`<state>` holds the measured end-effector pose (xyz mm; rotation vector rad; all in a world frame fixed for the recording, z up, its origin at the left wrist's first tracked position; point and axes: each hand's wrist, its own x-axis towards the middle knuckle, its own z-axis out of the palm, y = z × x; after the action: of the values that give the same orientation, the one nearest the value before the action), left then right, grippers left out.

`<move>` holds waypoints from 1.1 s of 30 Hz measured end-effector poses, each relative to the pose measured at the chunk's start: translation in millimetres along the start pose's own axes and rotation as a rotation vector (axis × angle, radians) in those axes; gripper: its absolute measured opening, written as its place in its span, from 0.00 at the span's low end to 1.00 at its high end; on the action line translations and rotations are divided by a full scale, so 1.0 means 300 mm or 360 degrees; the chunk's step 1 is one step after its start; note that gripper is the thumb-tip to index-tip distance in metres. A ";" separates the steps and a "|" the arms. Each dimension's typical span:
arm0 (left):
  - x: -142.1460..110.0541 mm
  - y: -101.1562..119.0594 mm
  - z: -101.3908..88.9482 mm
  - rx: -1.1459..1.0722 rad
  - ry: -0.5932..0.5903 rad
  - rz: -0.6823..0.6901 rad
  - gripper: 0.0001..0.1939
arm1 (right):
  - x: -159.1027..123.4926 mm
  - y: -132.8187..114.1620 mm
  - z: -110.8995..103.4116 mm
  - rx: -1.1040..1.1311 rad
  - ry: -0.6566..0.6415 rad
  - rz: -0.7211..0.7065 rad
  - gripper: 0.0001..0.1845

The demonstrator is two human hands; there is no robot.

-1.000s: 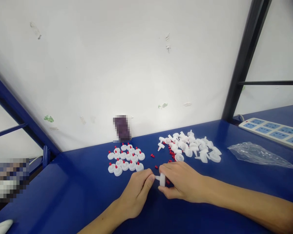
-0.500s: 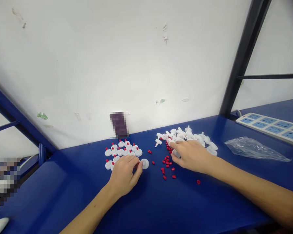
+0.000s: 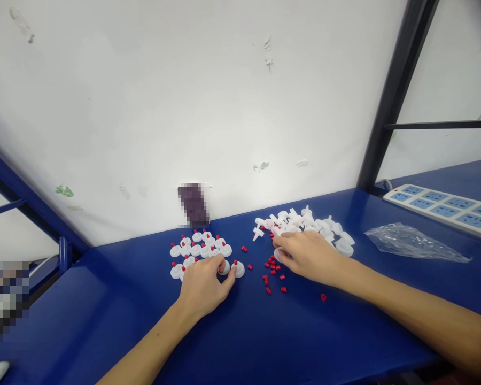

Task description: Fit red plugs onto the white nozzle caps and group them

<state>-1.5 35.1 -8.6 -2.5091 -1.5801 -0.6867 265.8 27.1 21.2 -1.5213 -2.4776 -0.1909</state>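
My left hand (image 3: 205, 282) is above the near side of a group of white spouted caps (image 3: 196, 249) with small red tips. Its thumb and index finger are apart, the thumb beside a white cap with a red tip (image 3: 238, 270) standing upright. Part of the group is hidden under this hand. My right hand (image 3: 310, 258) reaches to the near left edge of a heap of loose white spouted caps (image 3: 326, 227). Its thumb and fingers are closed on a white spouted cap (image 3: 278, 254), mostly covered by them. Small red tips (image 3: 273, 267) lie scattered between the hands.
A clear plastic bag (image 3: 412, 243) lies right of the heap, before a white power strip (image 3: 441, 207) with blue sockets. A blurred dark object (image 3: 194, 206) leans on the white wall. Dark posts (image 3: 393, 101) frame the blue table (image 3: 288, 337). A lone red tip (image 3: 323, 297) lies near my right forearm.
My left thumb and index finger have spread apart and let go of the red tip, which now shows upright on the rightmost white cap. My right hand stays by the heap, the cap showing more.
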 end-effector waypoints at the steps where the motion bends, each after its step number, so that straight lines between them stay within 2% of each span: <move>1: 0.000 0.003 0.001 -0.0009 0.0011 0.0009 0.18 | -0.001 -0.007 -0.002 0.0060 0.0024 -0.0007 0.08; 4: -0.007 0.017 0.001 -0.0134 0.0042 0.0179 0.18 | -0.004 -0.027 -0.007 0.0204 0.0114 -0.0038 0.08; 7: -0.021 0.042 -0.004 -0.0389 0.0036 0.0535 0.17 | -0.006 -0.039 -0.007 0.0314 0.0204 -0.0077 0.07; 9: -0.033 0.063 -0.006 -0.0525 -0.0059 0.0700 0.17 | -0.008 -0.041 -0.006 0.0387 0.0250 -0.0122 0.07; 11: -0.044 0.080 -0.006 -0.0612 -0.0215 0.0762 0.17 | -0.011 -0.040 -0.002 0.0445 0.0279 -0.0172 0.09; 15: -0.057 0.091 -0.004 -0.0792 -0.0413 0.0739 0.18 | -0.014 -0.037 0.008 0.0502 0.0289 -0.0226 0.13; 23: -0.062 0.064 0.005 -0.0956 -0.0345 0.0586 0.20 | -0.016 -0.037 0.029 0.0515 0.0274 -0.0377 0.15; 25: -0.057 0.068 -0.005 -0.0904 -0.0344 0.0598 0.18 | -0.017 -0.038 0.030 0.0514 0.0269 -0.0371 0.14; 28: -0.047 0.076 -0.028 -0.0794 -0.0448 0.0663 0.07 | -0.018 -0.040 0.024 0.0530 0.0257 -0.0351 0.13; 30: -0.040 0.076 -0.037 -0.0741 -0.0506 0.0689 0.07 | -0.018 -0.042 0.018 0.0568 0.0237 -0.0339 0.13; 33: -0.030 0.067 -0.029 -0.0689 -0.0491 0.0610 0.06 | -0.016 -0.044 0.013 0.0643 0.0200 -0.0311 0.12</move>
<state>10.0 15.8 -1.6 -3.2453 -1.0400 -0.6673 255.7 17.7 16.2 -1.0727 -2.3777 0.1692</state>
